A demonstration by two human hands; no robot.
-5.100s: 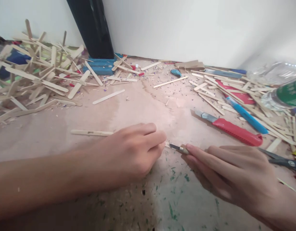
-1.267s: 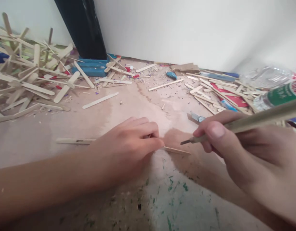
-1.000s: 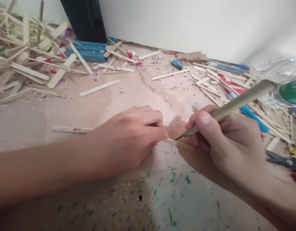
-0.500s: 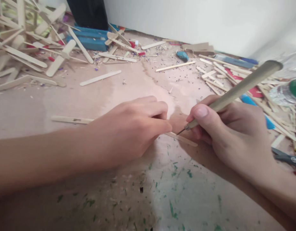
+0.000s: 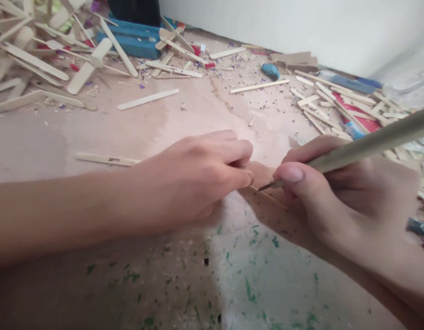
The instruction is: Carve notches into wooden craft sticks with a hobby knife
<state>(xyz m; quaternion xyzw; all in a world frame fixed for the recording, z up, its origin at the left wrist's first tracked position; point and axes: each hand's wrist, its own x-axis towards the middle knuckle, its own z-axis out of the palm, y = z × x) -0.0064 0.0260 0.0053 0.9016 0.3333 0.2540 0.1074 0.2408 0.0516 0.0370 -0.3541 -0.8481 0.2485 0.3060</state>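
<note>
My left hand (image 5: 201, 176) is closed, thumb and forefinger pinching a thin wooden craft stick (image 5: 272, 199) against the table. Only the right end of that stick sticks out past the fingers. In my right hand (image 5: 332, 197) is a slim craft knife (image 5: 363, 146) with a pale, thick handle, held like a pen. Its narrow dark tip meets the stick just beside my left thumb. A second craft stick (image 5: 105, 159), with a small slot in it, lies behind my left forearm and partly hidden by the hand.
Piled craft sticks (image 5: 36, 59) fill the back left beside a blue block (image 5: 132, 39) under a black object. More sticks and scraps (image 5: 356, 101) lie at the right. A blue lump (image 5: 270, 71) rests near the white wall. Dark-handled scissors (image 5: 420, 227) show at the right edge.
The knife's handle has tipped lower and to the right, its tip staying on the stick. The stick's outer end now looks thinner, as if turned on edge. The whole view has shifted slightly.
</note>
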